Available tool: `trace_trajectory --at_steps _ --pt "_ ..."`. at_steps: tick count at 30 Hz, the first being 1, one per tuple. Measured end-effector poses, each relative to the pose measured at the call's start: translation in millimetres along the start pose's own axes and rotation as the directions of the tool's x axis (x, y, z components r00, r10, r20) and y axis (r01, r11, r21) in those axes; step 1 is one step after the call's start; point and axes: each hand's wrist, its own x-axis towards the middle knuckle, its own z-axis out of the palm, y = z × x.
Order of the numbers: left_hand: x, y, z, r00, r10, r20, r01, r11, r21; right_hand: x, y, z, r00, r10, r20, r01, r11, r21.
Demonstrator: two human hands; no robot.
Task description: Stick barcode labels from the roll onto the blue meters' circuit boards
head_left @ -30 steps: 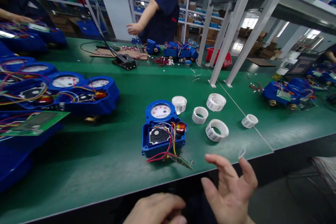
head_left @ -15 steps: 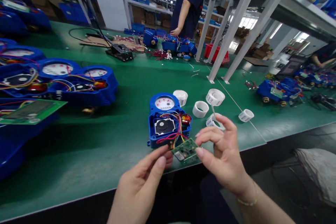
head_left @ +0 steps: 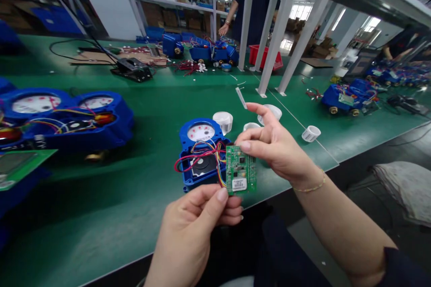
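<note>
A green circuit board [head_left: 241,166] with a white barcode label near its lower edge is held upright between both hands. My left hand [head_left: 198,219] pinches its lower left corner. With thumb and a finger, my right hand [head_left: 266,143] grips the top edge. A thin white label strip [head_left: 241,98] sticks to the tip of my raised right index finger. Coloured wires [head_left: 215,158] run from the board into an open blue meter housing [head_left: 202,157], which stands just behind it on the bench and has a round white dial at its far end.
White label rolls [head_left: 222,122] stand behind my right hand, one [head_left: 311,133] farther right. More blue meters [head_left: 67,121] crowd the left of the green bench [head_left: 151,152]. Metal posts [head_left: 279,31] rise at the back, near a red bin [head_left: 264,57] and a co-worker's hand [head_left: 223,29].
The circuit board has been raised and turned so its labelled face points at me. My right hand has moved up with the label strip. The view has shifted somewhat.
</note>
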Motion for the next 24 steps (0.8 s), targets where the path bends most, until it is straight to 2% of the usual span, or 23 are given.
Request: trace_trajectory --at_steps 1,2,4,5,6,7,8,9,11,12,14,18,24 --pt "1.0 -1.0 0.9 1.000 0.009 -0.011 -0.009 1.000 -0.013 -8.3 -3.9 -0.1 0.992 -0.083 -0.093 0.078 0.995 -0.059" --pt "2.2 -1.6 1.7 1.000 0.013 -0.023 -0.013 0.999 -0.033 -19.9 -8.3 -0.1 0.958 -0.196 -0.211 0.171 0.977 -0.130" --pt "4.8 -1.5 3.2 0.999 0.013 -0.044 -0.016 0.997 -0.074 -49.4 -17.3 1.0 0.820 -0.367 -0.439 0.286 0.927 -0.241" --pt "5.8 -1.0 4.2 0.998 0.013 -0.058 -0.018 0.996 -0.091 -64.8 -20.8 2.3 0.796 -0.349 -0.494 0.277 0.936 -0.216" --pt "6.6 -0.4 5.6 0.997 0.014 -0.070 -0.021 0.994 -0.104 -78.5 -23.2 4.1 0.849 -0.206 -0.487 0.176 0.979 -0.107" --pt "7.2 0.2 7.1 0.997 0.013 -0.079 -0.022 0.993 -0.116 -89.3 -24.2 6.6 0.905 -0.033 -0.424 0.052 0.998 0.032" --pt "7.6 0.7 8.9 0.996 0.011 -0.089 -0.022 0.992 -0.127 -96.1 -23.9 9.6 0.933 0.169 -0.317 -0.116 0.977 0.179" --pt "7.9 1.1 10.8 0.995 0.009 -0.099 -0.022 0.990 -0.136 -98.8 -22.4 12.7 0.919 0.345 -0.192 -0.281 0.913 0.294" --pt "8.5 1.3 14.5 0.992 0.003 -0.125 -0.021 0.989 -0.148 -93.4 -17.6 18.2 0.836 0.549 -0.002 -0.496 0.757 0.425" --pt "8.9 1.2 16.1 0.991 0.005 -0.133 -0.025 0.988 -0.152 -87.3 -15.1 20.0 0.806 0.590 0.043 -0.542 0.707 0.454" --pt "9.9 1.1 18.6 0.989 0.022 -0.145 -0.044 0.988 -0.148 -73.6 -11.6 20.7 0.786 0.612 0.084 -0.572 0.670 0.473" --pt "11.6 1.3 20.2 0.984 0.098 -0.148 -0.114 0.989 -0.098 -56.8 -11.0 14.9 0.767 0.634 0.097 -0.607 0.669 0.429" --pt "12.7 0.9 18.8 0.974 0.166 -0.156 -0.170 0.985 -0.012 -50.7 -14.4 6.5 0.735 0.670 0.106 -0.656 0.663 0.360"
